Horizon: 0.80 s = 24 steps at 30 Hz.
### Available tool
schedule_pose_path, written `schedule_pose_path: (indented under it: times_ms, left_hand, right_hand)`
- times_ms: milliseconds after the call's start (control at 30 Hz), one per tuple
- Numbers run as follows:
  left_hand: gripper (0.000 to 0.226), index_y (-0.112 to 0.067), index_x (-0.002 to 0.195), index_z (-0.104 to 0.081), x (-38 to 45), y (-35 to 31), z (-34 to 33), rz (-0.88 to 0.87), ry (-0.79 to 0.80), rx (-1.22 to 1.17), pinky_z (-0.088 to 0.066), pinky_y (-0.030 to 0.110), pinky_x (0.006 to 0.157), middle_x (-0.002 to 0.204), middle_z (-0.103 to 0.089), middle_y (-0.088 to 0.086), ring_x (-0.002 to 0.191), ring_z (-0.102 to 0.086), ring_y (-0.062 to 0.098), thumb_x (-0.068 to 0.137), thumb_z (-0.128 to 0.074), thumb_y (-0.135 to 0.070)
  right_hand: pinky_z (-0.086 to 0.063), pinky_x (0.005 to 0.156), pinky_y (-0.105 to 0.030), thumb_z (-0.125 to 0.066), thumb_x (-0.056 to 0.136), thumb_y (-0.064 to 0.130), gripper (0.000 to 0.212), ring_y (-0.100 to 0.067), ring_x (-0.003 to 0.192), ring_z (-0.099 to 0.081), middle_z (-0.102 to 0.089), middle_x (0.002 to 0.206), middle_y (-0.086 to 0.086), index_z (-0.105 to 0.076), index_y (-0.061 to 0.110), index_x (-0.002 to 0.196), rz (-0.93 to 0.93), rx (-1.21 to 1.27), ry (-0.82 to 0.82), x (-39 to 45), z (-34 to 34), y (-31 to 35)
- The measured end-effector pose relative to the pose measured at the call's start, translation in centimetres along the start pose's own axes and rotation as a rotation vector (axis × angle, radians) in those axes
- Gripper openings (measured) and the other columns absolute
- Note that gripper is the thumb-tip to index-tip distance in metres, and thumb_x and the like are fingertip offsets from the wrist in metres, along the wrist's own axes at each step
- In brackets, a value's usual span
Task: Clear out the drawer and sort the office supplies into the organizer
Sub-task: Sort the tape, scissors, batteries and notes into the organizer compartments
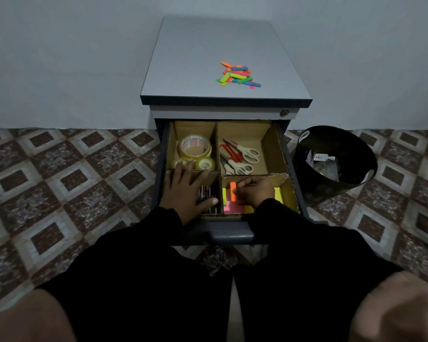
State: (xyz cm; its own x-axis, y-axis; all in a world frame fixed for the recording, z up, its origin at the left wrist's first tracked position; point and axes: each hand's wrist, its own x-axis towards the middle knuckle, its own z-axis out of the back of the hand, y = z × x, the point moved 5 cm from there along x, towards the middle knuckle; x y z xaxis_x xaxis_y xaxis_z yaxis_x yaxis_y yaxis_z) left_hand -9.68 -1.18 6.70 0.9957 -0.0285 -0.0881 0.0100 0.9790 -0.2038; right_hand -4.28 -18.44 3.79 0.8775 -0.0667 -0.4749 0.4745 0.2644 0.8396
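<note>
The open drawer (232, 234) holds a cardboard organizer (273, 149) with four compartments. Tape rolls (195, 147) fill the back left one, scissors (241, 155) the back right one. My left hand (187, 191) lies flat with straight fingers over the front left compartment, partly covering dark pens (209, 193). My right hand (253, 191) reaches into the front right compartment and pinches an orange sticky strip (233, 191) above pink and yellow sticky notes (232, 206). A pile of coloured sticky strips (237, 75) lies on the cabinet top (195, 58).
A black waste bin (336, 164) with scraps inside stands on the patterned tile floor to the right of the cabinet. A plain wall rises behind the cabinet. My knees in dark clothing fill the bottom of the view.
</note>
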Motion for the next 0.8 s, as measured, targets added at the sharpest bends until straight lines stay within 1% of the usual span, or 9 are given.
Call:
schedule_pose_path:
  times_ms: [67, 133, 200, 267, 367, 433, 567, 700, 800]
  left_hand:
    - [0.078, -0.038, 0.149, -0.001, 0.0, 0.2, -1.0, 0.008, 0.07, 0.052, 0.013, 0.053, 0.112, 0.157, 0.018, 0.006, 0.141, 0.024, 0.03, 0.086, -0.037, -0.068]
    - [0.079, -0.039, 0.148, 0.004, 0.2, 0.5, -1.6, 0.034, 0.11, 0.031, 0.016, 0.055, 0.11, 0.156, 0.022, 0.006, 0.14, 0.028, 0.029, 0.086, -0.034, -0.069]
    - [0.079, -0.039, 0.148, 0.006, 0.2, 0.6, -1.8, 0.054, 0.117, 0.018, 0.016, 0.055, 0.11, 0.156, 0.022, 0.006, 0.14, 0.028, 0.028, 0.086, -0.033, -0.07]
    - [0.079, -0.039, 0.148, 0.006, 0.2, 0.7, -1.9, 0.064, 0.118, 0.012, 0.016, 0.055, 0.11, 0.156, 0.021, 0.006, 0.14, 0.027, 0.027, 0.086, -0.032, -0.07]
    - [0.078, -0.037, 0.149, 0.003, 0.2, 0.7, -2.0, 0.062, 0.107, 0.011, 0.014, 0.055, 0.111, 0.157, 0.015, 0.007, 0.142, 0.023, 0.026, 0.086, -0.032, -0.069]
    - [0.077, -0.038, 0.149, 0.003, 0.2, 0.7, -1.9, 0.064, 0.106, 0.006, 0.013, 0.054, 0.111, 0.158, 0.012, 0.006, 0.143, 0.02, 0.026, 0.087, -0.031, -0.069]
    - [0.076, -0.038, 0.149, 0.002, 0.0, 0.8, -1.8, 0.069, 0.097, -0.014, 0.013, 0.053, 0.112, 0.158, 0.01, 0.005, 0.144, 0.017, 0.024, 0.087, -0.031, -0.068]
    - [0.075, -0.037, 0.149, 0.0, -0.1, 0.7, -1.6, 0.068, 0.095, -0.025, 0.011, 0.052, 0.112, 0.158, 0.01, 0.005, 0.144, 0.016, 0.024, 0.088, -0.032, -0.067]
    - [0.075, -0.036, 0.149, -0.002, -0.2, 0.7, -1.6, 0.066, 0.095, -0.037, 0.011, 0.052, 0.113, 0.158, 0.01, 0.005, 0.144, 0.016, 0.023, 0.088, -0.033, -0.066]
  right_hand:
    - [-0.056, 0.064, -0.041, -0.068, 0.075, -0.009, 0.029, -0.024, 0.058, -0.056, -0.057, 0.066, -0.011, -0.052, 0.01, 0.061, -0.016, -0.028, 0.008, 0.3, -0.6, -0.1]
    - [-0.057, 0.068, -0.046, -0.068, 0.075, -0.008, 0.029, -0.028, 0.063, -0.06, -0.059, 0.066, -0.011, -0.054, 0.011, 0.059, -0.029, -0.072, 0.0, 0.7, -0.9, -0.3]
    - [-0.057, 0.073, -0.049, -0.068, 0.075, -0.007, 0.03, -0.029, 0.071, -0.063, -0.06, 0.066, -0.009, -0.056, 0.013, 0.057, -0.041, -0.096, -0.02, 1.1, -1.1, -0.6]
    - [-0.057, 0.076, -0.049, -0.068, 0.075, -0.006, 0.03, -0.03, 0.076, -0.064, -0.061, 0.068, -0.008, -0.056, 0.014, 0.057, -0.05, -0.113, -0.031, 1.4, -1.2, -0.9]
    - [-0.056, 0.08, -0.047, -0.069, 0.074, -0.003, 0.029, -0.031, 0.087, -0.067, -0.066, 0.078, -0.01, -0.057, 0.017, 0.056, -0.034, -0.178, -0.059, 1.9, -1.3, -1.1]
    - [-0.056, 0.08, -0.046, -0.068, 0.074, -0.001, 0.028, -0.031, 0.087, -0.067, -0.067, 0.081, -0.012, -0.057, 0.016, 0.056, -0.022, -0.206, -0.071, 2.0, -1.4, -1.1]
    - [-0.057, 0.077, -0.045, -0.067, 0.077, 0.001, 0.029, -0.032, 0.08, -0.068, -0.067, 0.078, -0.013, -0.057, 0.015, 0.054, -0.035, -0.228, -0.081, 2.5, -1.5, -1.5]
    - [-0.056, 0.08, -0.047, -0.065, 0.078, 0.007, 0.031, -0.036, 0.085, -0.067, -0.071, 0.085, -0.017, -0.056, 0.02, 0.051, -0.007, -0.277, -0.103, 3.6, -1.9, -2.2]
    - [-0.056, 0.079, -0.048, -0.063, 0.079, 0.011, 0.027, -0.037, 0.086, -0.066, -0.07, 0.086, -0.02, -0.056, 0.017, 0.054, -0.005, -0.314, -0.108, 4.0, -2.0, -2.5]
